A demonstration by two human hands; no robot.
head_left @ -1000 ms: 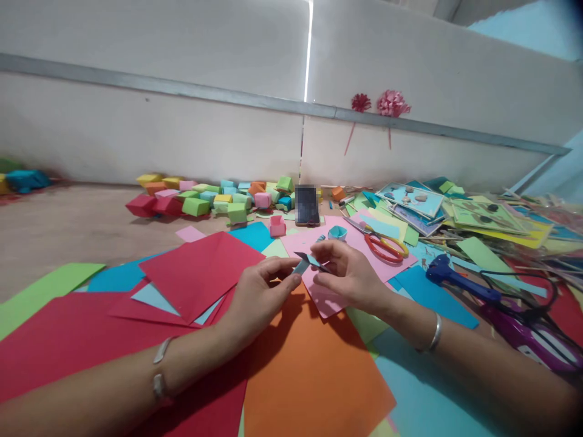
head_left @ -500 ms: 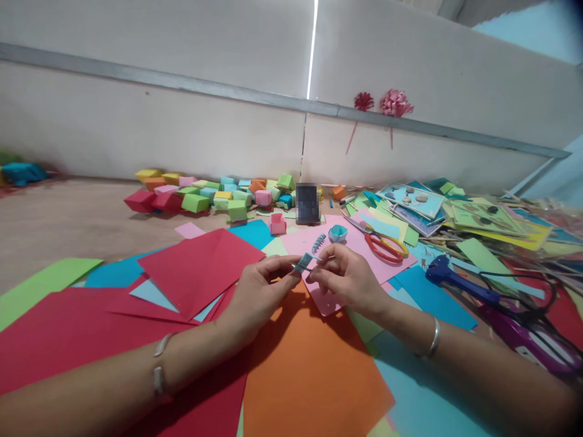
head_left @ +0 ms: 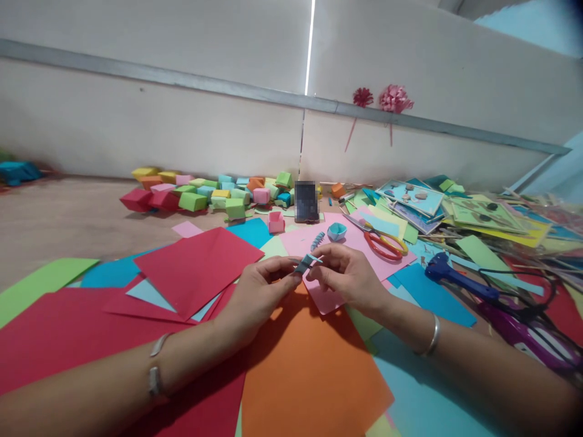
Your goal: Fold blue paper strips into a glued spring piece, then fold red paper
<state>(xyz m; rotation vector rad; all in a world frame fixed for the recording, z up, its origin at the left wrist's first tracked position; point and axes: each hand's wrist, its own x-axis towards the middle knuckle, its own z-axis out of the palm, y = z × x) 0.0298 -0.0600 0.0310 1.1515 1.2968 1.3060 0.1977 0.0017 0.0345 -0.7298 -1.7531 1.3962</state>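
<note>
Folded piece: since a second earlier, the blue paper piece had turned between the hands, and the pleated strip, then partly hidden, showed beyond them.
Left hand: the left hand was clamped on the piece, thumb below, fingers above.
Right hand: the right hand had its fingers curled around the piece's far end; pinched or loose, I could not tell.
Piece: small, pale blue, flat-faced with thin pointed ends, aloft over the upper edge of the orange sheet.
Pleats: tight zigzag in blue-grey, just beside a small faceted turquoise cup, both on the pink sheet.
Red paper: smooth, crisp-cornered red square, aslant over pale blue and a wide red sheet.
Boxes: puffy, creased paper boxes bunched along the wall, left of the upright phone.
Scissors: red-and-yellow handles; the scissors lay across the pink sheet's right side, apart from the right hand.
Glue gun: hard blue and purple plastic; the glue gun sat beyond the right forearm, its dark cable looped over it.
Room: brown tabletop showed at far left; overlapping sheets ran beneath both forearms.
</note>
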